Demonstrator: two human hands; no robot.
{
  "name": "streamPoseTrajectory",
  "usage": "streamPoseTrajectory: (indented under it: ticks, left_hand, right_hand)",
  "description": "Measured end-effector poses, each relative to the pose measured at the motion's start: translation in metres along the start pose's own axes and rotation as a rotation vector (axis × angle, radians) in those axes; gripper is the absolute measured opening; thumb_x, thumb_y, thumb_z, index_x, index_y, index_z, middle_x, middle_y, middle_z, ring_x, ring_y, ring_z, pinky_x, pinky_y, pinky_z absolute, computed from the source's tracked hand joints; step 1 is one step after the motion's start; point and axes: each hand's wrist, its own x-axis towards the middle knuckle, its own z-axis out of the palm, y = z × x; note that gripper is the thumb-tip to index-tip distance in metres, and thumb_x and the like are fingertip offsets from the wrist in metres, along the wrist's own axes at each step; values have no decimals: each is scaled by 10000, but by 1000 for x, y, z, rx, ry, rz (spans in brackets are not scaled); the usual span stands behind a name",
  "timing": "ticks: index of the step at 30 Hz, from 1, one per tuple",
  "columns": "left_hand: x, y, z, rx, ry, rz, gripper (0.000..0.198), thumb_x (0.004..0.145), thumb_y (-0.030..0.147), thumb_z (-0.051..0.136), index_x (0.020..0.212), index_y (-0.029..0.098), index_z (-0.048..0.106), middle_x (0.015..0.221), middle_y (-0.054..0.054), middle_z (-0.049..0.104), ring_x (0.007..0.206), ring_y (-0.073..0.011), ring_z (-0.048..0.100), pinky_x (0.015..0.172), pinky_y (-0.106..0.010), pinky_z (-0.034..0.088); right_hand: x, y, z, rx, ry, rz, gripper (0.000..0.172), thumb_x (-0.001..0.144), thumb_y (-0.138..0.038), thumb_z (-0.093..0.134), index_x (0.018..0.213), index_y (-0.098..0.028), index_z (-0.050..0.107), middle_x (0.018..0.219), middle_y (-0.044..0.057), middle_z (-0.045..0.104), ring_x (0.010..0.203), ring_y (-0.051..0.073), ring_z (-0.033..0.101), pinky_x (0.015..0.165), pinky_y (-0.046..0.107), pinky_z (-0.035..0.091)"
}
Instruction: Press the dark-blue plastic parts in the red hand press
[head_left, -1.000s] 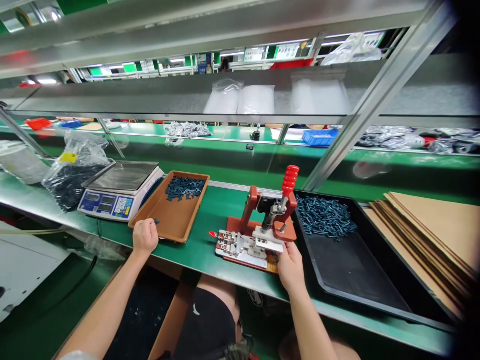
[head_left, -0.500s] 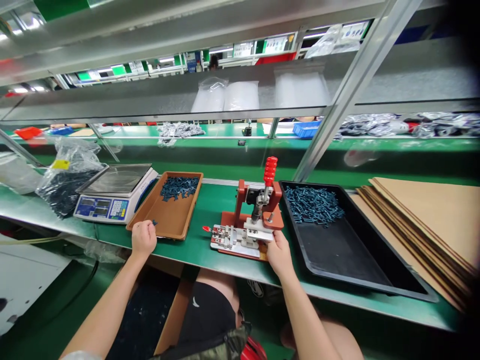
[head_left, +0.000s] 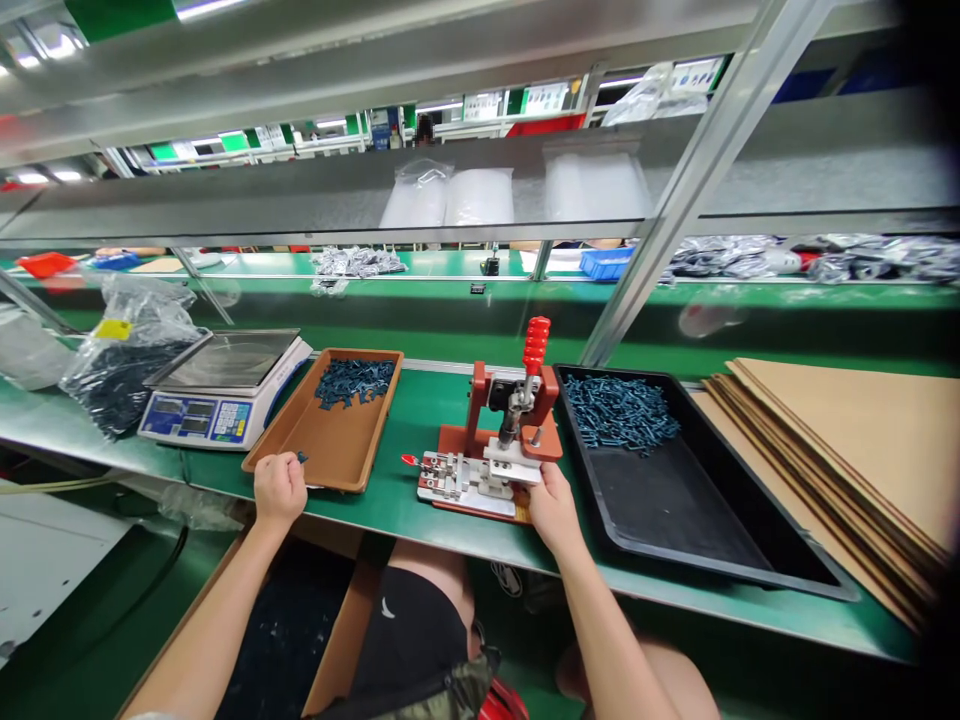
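Head view, right hand [head_left: 553, 510] at fixture [head_left: 510, 465], left hand [head_left: 280, 490] beside tray [head_left: 337, 440]

"Can you read anything?"
"No words or numbers. The control panel [head_left: 196, 418] on the scale [head_left: 225, 392] is too small to make out."
"And the yellow label [head_left: 113, 330] on the plastic bag [head_left: 131, 362]?"
"Illegible, like the background sheets [head_left: 546, 98]. The black shorts [head_left: 416, 625] carry 1 small white mark [head_left: 388, 607]."

Left hand [head_left: 280, 488] curled at near corner of brown tray [head_left: 337, 448]; right hand [head_left: 553, 508] at red-handled press [head_left: 511, 464].
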Motion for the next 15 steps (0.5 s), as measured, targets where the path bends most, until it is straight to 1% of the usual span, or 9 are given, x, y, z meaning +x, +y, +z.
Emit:
streamPoseTrajectory:
  ticks: [4,6,8,10,11,12,13,14,15]
  left_hand:
    - [3,-3,-1,13,-22,-42,153,902,271,408,845,208,534,709,-91,641,703,-261,583,851,-431,450]
    - [7,-2,-5,-5,-35,-55,168,902,288,406,830,207,535,722,-98,640,722,-267,589,835,-435,455]
    - [13,6,-14,-37,-26,-38,188,912,300,409,821,204,543,745,-104,641,755,-275,599,826,-440,462]
    - [19,27,-25,-85,40,-28,200,929,310,433,837,195,569,780,-109,646,795,-280,611,832,-440,471]
    - [23,42,-31,-129,64,-27,197,937,311,456,859,188,589,807,-111,655,814,-276,619,836,-432,479]
    - [26,61,-36,-192,56,-23,188,943,309,483,888,183,610,835,-109,666,827,-266,629,838,-417,489]
    - [29,82,-40,-272,5,-16,176,948,302,505,924,181,630,867,-103,679,839,-252,641,839,-396,500]
    - [31,105,-42,-361,-84,0,170,954,294,516,965,184,646,907,-96,693,858,-237,653,840,-374,510]
    - [34,127,-42,-446,-200,29,178,964,289,513,999,191,657,948,-88,704,885,-224,664,847,-355,518]
  right_hand:
    - [-2,-4,2,4,9,-20,293,886,-404,552,1045,-194,680,1086,101,733,1000,277,663,915,412,518]
    - [-4,-7,4,-7,43,-48,279,894,-390,536,1032,-193,677,1066,101,732,992,270,662,914,404,514]
    - [-5,-11,5,-12,67,-83,271,902,-373,518,1028,-192,676,1053,100,732,988,260,662,909,388,512]
    - [-4,-14,5,-17,75,-105,278,909,-354,502,1048,-191,680,1057,96,734,983,249,663,902,370,511]
    - [-2,-16,5,-27,67,-100,282,906,-343,502,1059,-191,684,1056,93,737,977,246,665,892,363,513]
    - [-1,-16,4,-45,55,-87,278,894,-330,511,1054,-191,690,1043,88,741,966,245,667,880,358,516]
    - [0,-16,3,-65,43,-71,269,874,-315,522,1035,-191,697,1019,83,746,949,246,669,865,354,521]
    - [1,-16,2,-83,28,-54,259,850,-299,531,1011,-191,703,990,76,750,927,245,672,849,352,526]
    - [1,-14,1,-94,7,-42,250,826,-286,538,986,-193,706,961,69,751,904,244,674,834,351,531]
